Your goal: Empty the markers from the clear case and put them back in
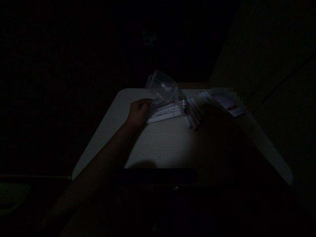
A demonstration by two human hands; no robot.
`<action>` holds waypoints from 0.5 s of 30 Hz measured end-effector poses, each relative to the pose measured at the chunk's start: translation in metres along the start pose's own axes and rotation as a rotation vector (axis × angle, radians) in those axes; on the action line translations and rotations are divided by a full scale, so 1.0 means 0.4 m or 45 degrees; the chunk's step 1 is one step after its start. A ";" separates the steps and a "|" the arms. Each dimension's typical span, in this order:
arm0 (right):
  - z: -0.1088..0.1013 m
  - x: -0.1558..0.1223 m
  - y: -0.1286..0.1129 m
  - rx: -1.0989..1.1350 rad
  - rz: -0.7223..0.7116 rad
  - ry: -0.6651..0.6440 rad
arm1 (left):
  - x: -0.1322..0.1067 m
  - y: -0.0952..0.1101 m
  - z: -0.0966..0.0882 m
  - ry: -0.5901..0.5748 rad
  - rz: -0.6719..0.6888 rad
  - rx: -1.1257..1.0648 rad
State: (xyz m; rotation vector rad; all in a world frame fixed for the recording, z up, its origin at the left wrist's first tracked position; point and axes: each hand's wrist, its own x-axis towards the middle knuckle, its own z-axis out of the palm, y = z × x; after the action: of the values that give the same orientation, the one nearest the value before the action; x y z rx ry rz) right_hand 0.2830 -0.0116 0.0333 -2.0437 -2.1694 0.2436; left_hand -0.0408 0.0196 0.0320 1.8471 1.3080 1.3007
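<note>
Pale wood-grain tabletop [158, 148], rounded corners, very dark scene. Left hand [138, 112] closed on left end of flat clear plastic case [163, 114] lying on tabletop; slim white markers inside, coloured ends at right. Clear plastic rounded box [161, 85] tilted behind case, pale bits seen in or through it. Right hand [212, 114] in shadow beside loose white markers [195, 110] with coloured tips; grip can't be told. Flat printed card [228, 104] at right, dark band, print unreadable, partly pixelated.
</note>
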 end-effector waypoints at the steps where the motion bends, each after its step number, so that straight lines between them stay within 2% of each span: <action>1: 0.002 0.003 0.003 -0.036 -0.003 -0.008 | 0.000 0.001 0.000 0.003 0.002 0.003; 5: 0.007 0.014 0.019 -0.142 0.025 -0.028 | 0.000 -0.001 0.000 -0.004 0.016 0.014; 8: 0.002 0.014 0.019 -0.121 0.046 0.008 | 0.001 -0.003 0.000 0.013 0.013 0.016; 15: -0.019 -0.001 -0.009 0.185 0.169 0.382 | 0.002 -0.009 -0.001 0.011 0.032 0.016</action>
State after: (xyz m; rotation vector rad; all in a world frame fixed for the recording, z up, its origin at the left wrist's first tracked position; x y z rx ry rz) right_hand 0.2813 -0.0121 0.0415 -1.9980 -1.7909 0.0978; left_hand -0.0424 0.0217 0.0294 1.8744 1.3037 1.3176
